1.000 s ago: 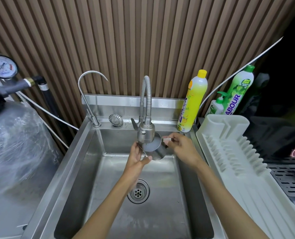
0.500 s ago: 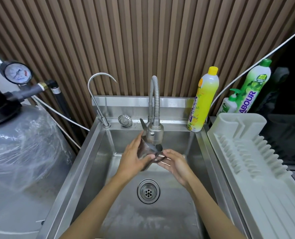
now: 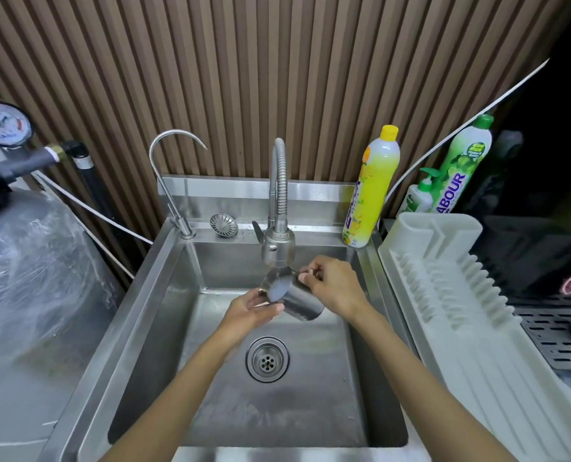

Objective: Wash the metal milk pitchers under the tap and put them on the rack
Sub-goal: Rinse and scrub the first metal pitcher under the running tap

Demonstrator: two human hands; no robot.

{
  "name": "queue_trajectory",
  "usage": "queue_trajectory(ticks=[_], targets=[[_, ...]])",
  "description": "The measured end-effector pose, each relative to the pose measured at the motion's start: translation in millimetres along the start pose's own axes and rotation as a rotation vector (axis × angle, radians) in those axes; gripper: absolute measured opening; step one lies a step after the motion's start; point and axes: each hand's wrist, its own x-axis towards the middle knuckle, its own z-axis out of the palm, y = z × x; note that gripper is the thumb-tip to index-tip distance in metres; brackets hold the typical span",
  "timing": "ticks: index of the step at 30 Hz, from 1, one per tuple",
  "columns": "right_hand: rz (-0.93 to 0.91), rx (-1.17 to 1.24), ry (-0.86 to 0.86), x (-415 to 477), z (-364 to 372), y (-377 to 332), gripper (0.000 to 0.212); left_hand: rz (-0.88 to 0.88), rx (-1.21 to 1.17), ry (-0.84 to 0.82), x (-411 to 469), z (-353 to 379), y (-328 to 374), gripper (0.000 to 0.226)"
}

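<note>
A steel milk pitcher (image 3: pixel 299 300) is tilted on its side under the flexible tap head (image 3: pixel 278 250), mouth turned toward me and to the left. My right hand (image 3: pixel 332 283) grips its handle from the right. My left hand (image 3: pixel 252 310) curls its fingers around the pitcher's rim from below left. Both are above the steel sink (image 3: pixel 164 315). The white plastic dish rack (image 3: pixel 450 315) stands to the right of the sink and holds nothing visible.
A yellow soap bottle (image 3: pixel 370 191) stands on the sink's back right corner, green bottles (image 3: pixel 460 165) behind the rack. A thin curved faucet (image 3: pixel 174 181) and a strainer plug (image 3: pixel 224 225) sit at the back left. A plastic-wrapped tank (image 3: pixel 27 278) fills the left side.
The pitcher has turned so its mouth faces me under the tap. My right hand rose back to the handle, and my left hand dropped under the rim.
</note>
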Motion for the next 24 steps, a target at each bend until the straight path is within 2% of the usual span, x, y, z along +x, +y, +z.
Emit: queue_trajectory(ticks=[2, 6, 7, 10, 15, 17, 21, 24], targets=[[-0.032, -0.045, 0.038, -3.0, 2.8, -6.7, 0.008, -0.017, 0.044, 0.041, 3.8, 0.7, -2.4, 0.034], [-0.148, -0.195, 0.055, -10.7, 19.0, -20.1, 0.015, -0.077, 0.283, 0.163, 13.0, 3.4, -4.9, 0.069], [-0.163, -0.209, 0.062, -12.2, 22.3, -22.7, 0.015, -0.083, 0.316, 0.183, 13.9, 5.0, -4.3, 0.072], [-0.174, -0.244, 0.117, -14.1, 31.4, -24.4, 0.017, -0.106, 0.37, 0.255, 18.5, 8.0, -1.6, 0.062], [-0.221, -0.312, 0.079, -26.8, 51.9, -15.0, 0.016, -0.18, 0.417, 0.204, 20.9, 7.9, -5.5, 0.055], [-0.306, -0.344, 0.082, -31.9, 61.2, -11.1, 0.014, -0.199, 0.35, 0.179, 17.4, 6.3, -12.6, 0.045], [-0.49, -0.421, 0.152, -38.5, 70.2, -8.8, 0.042, -0.214, 0.214, 0.119, 13.5, 6.3, -27.0, 0.03], [-0.635, -0.412, 0.187, -37.5, 70.9, -5.5, 0.043, -0.214, 0.104, 0.096, 12.4, 7.1, -30.4, 0.039]])
